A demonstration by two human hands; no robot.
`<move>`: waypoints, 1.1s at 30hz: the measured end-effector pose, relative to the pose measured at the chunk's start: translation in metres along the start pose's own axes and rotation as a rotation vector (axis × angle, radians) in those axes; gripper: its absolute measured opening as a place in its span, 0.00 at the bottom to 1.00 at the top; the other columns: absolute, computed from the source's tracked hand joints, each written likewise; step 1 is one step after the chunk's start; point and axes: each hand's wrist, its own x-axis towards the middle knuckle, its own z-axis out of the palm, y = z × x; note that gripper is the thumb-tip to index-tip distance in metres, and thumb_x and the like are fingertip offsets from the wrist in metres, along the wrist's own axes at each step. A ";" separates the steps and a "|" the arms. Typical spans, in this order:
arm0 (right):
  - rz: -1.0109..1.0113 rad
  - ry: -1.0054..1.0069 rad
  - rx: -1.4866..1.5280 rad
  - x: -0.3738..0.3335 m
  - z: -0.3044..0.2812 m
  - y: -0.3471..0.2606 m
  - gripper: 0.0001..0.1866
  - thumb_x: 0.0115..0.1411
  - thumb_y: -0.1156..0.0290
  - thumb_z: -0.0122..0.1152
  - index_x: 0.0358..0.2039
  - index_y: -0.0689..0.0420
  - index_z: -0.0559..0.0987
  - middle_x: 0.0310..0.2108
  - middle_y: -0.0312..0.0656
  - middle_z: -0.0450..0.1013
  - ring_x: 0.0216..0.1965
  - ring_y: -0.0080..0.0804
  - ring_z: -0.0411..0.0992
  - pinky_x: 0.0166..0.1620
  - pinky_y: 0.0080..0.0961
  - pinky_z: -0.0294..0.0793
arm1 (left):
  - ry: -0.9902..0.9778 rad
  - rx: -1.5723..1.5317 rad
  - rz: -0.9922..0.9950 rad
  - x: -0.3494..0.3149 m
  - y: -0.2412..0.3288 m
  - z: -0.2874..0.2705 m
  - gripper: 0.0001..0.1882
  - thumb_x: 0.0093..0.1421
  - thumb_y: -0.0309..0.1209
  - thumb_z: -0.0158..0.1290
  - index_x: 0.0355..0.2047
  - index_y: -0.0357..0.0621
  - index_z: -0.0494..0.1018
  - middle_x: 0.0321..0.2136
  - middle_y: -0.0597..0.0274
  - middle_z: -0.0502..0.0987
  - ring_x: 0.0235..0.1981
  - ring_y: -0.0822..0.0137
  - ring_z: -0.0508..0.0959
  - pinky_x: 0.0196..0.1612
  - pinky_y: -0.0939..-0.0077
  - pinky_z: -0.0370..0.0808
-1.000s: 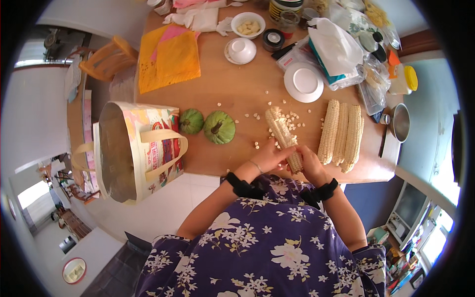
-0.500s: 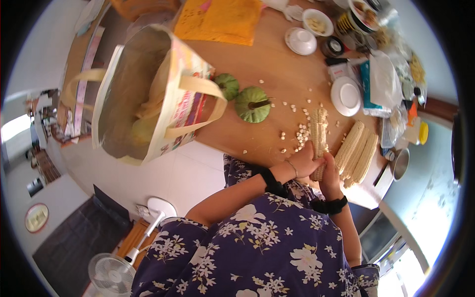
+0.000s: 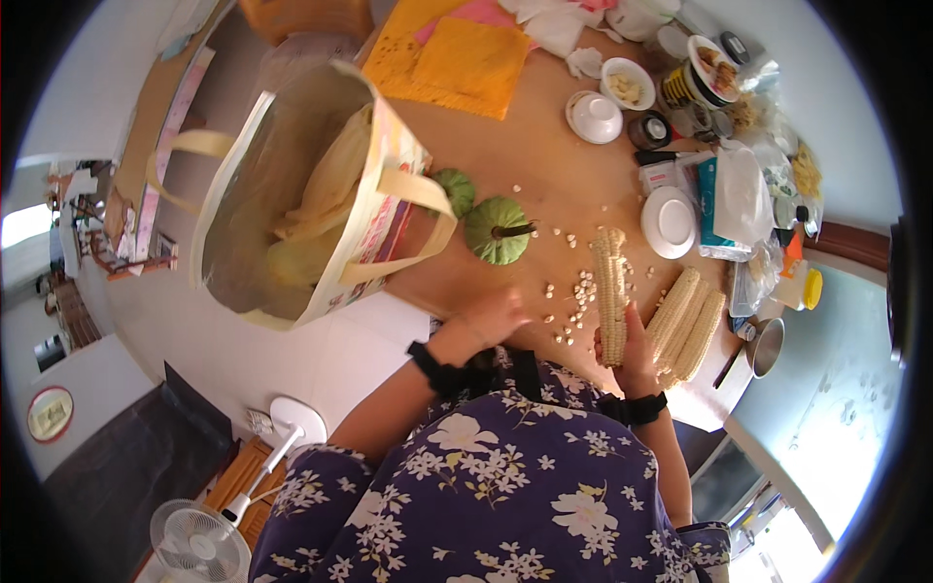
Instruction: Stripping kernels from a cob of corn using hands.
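My right hand (image 3: 637, 358) is closed around the lower part of a pale ear of corn (image 3: 609, 282), which stands roughly upright over the table's near edge. Away to the left is my left hand (image 3: 489, 317), off the corn, its fingers smeared by motion. Loose corn kernels (image 3: 584, 290) lie scattered on the tabletop just left of the held ear. More ears of corn (image 3: 680, 325) rest side by side right of my right hand. Beyond my left hand sit a ribbed green pumpkin (image 3: 496, 243) with a dark stem and a second green pumpkin (image 3: 455, 189), partly behind the bag handle.
A large cream bag (image 3: 384, 219) with husks (image 3: 330, 185) inside gapes at the left. Orange cloths (image 3: 466, 68) lie at the back. Bowls (image 3: 668, 222), jars and packages crowd the right side. A metal pan (image 3: 766, 347) is at far right; a white fan (image 3: 199, 542) stands lower left.
My left hand has let go of the corn and swung left, toward the bag. The ear stays in my right hand. The whole view has shifted slightly.
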 end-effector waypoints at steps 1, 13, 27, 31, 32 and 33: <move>0.017 -0.019 0.024 0.002 -0.004 0.002 0.30 0.62 0.41 0.35 0.32 0.57 0.71 0.17 0.40 0.69 0.14 0.27 0.67 0.16 0.22 0.66 | 0.044 0.130 -0.010 -0.006 -0.010 -0.007 0.14 0.51 0.38 0.57 0.28 0.41 0.68 0.24 0.53 0.74 0.27 0.58 0.75 0.30 0.65 0.71; 0.097 -0.159 0.081 0.002 -0.030 -0.001 0.25 0.63 0.50 0.38 0.36 0.61 0.71 0.20 0.42 0.70 0.17 0.28 0.69 0.20 0.22 0.69 | -0.284 -0.312 -0.212 0.044 -0.041 0.022 0.08 0.55 0.25 0.53 0.32 0.37 0.66 0.26 0.62 0.74 0.31 0.75 0.76 0.33 0.81 0.73; -0.068 -0.243 0.029 0.016 -0.047 -0.008 0.14 0.60 0.68 0.43 0.40 0.64 0.69 0.35 0.43 0.70 0.35 0.25 0.67 0.40 0.22 0.68 | -0.683 -0.522 -0.093 0.081 0.072 0.041 0.21 0.64 0.41 0.44 0.49 0.37 0.64 0.38 0.59 0.74 0.37 0.71 0.75 0.40 0.78 0.74; -0.180 -0.287 0.040 0.018 -0.042 0.000 0.17 0.61 0.68 0.46 0.47 0.64 0.66 0.38 0.43 0.70 0.38 0.26 0.67 0.41 0.21 0.68 | -0.724 -0.431 -0.124 0.084 0.068 0.038 0.21 0.64 0.43 0.43 0.48 0.38 0.65 0.37 0.61 0.74 0.37 0.72 0.74 0.41 0.79 0.72; -0.182 -0.288 0.044 0.022 -0.044 0.007 0.17 0.61 0.68 0.46 0.47 0.64 0.66 0.38 0.43 0.70 0.38 0.26 0.67 0.41 0.21 0.68 | -0.741 -0.364 -0.102 0.084 0.067 0.037 0.22 0.64 0.44 0.43 0.48 0.38 0.66 0.37 0.62 0.74 0.37 0.72 0.74 0.41 0.79 0.72; -0.231 -0.298 0.016 0.024 -0.045 0.008 0.18 0.61 0.67 0.47 0.48 0.64 0.66 0.38 0.43 0.70 0.38 0.26 0.68 0.41 0.21 0.68 | -0.740 -0.358 -0.104 0.084 0.071 0.034 0.22 0.64 0.44 0.43 0.48 0.38 0.66 0.37 0.62 0.74 0.37 0.72 0.74 0.41 0.79 0.72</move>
